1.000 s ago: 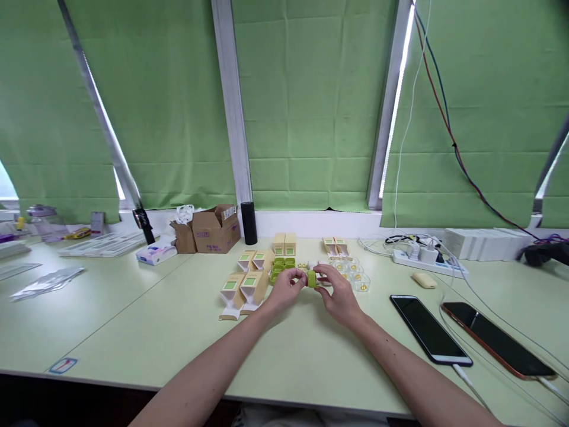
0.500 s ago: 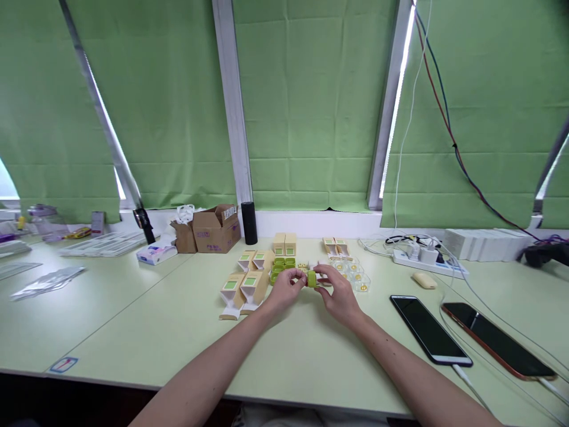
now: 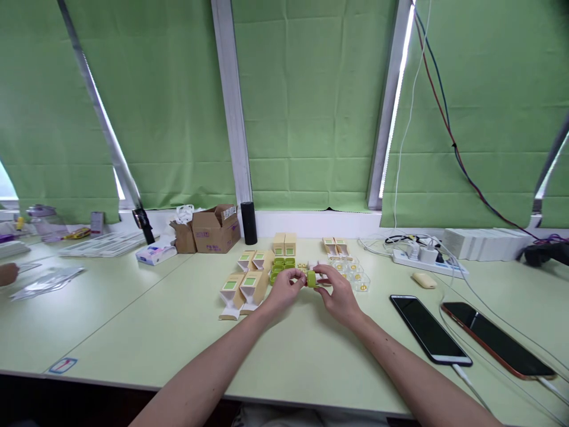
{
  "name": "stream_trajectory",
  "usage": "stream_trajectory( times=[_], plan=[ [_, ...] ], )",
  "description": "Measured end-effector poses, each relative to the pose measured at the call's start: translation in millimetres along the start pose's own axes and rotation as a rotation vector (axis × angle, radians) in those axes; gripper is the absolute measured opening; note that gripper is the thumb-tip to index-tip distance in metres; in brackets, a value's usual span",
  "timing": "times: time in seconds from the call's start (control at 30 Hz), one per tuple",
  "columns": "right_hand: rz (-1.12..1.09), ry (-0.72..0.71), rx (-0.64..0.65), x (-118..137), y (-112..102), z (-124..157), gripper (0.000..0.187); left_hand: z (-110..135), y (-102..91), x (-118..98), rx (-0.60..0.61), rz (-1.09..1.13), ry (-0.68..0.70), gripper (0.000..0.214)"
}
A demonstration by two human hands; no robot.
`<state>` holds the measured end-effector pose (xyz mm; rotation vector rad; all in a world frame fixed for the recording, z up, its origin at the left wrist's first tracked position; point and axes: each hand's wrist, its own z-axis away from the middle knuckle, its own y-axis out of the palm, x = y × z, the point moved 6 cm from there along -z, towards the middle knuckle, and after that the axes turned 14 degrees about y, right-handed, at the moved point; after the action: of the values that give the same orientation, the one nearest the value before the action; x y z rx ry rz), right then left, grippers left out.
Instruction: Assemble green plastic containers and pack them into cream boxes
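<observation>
A small olive-green box-like piece (image 3: 312, 279) is held between the thumb and fingers of my right hand (image 3: 340, 295). Just left of it, my left hand (image 3: 287, 289) is closed in a pinch at the piece's edge; what lies in its fingertips is too small to make out. Several more green pieces (image 3: 278, 267) stand in a group behind my left hand. Beyond my right hand are clear plastic cups (image 3: 362, 283) with small yellow things in them. To the left, open beige cartons (image 3: 252, 286) with green labels stand with their flaps towards me.
Two closed beige cartons (image 3: 284, 244) and two open ones (image 3: 336, 248) stand farther back. Phones (image 3: 430, 329) and cables lie right, near a power strip (image 3: 427, 265). A cardboard box (image 3: 216, 229) and black cylinder (image 3: 249, 223) stand behind. Another person's hand (image 3: 8, 274) is at the left edge.
Another person's hand has come into view at the far left, over the clear bags. My own hands and the green piece have hardly moved.
</observation>
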<state>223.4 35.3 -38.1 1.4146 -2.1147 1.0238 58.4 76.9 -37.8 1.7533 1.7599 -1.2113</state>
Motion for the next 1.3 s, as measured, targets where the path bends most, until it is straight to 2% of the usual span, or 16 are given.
stream_trajectory(
  times=[1.3],
  plan=[
    [-0.022, 0.04, -0.007, -5.9, -1.2, -1.2, 0.041, -1.7, -6.6, 0.7, -0.022, -0.015, -0.013, 0.034]
  ],
)
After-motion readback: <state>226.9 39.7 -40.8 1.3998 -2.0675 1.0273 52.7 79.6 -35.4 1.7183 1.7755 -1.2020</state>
